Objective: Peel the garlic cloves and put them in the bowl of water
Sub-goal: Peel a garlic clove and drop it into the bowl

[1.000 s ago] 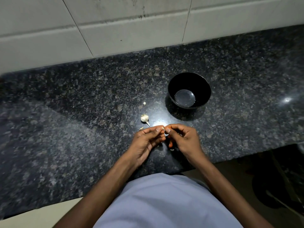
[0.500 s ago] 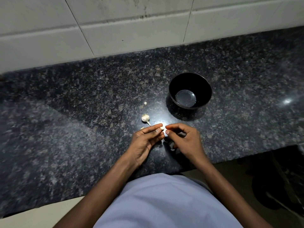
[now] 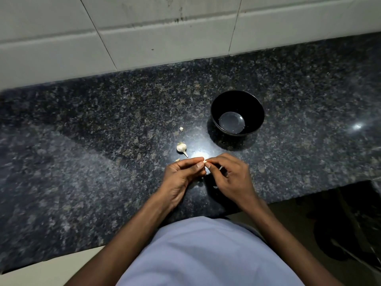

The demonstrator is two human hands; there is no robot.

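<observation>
Head | both hands' fingers [image 3: 199,164] still pinching garlic clove [image 3: 205,162] | bowl [image 3: 237,112] unchanged

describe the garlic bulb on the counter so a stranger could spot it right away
Start at the black bowl on the dark granite counter. The garlic bulb lies to its left, just beyond the left hand. Unlike nearby skin scraps, it is rounded, with a stalk.
</observation>
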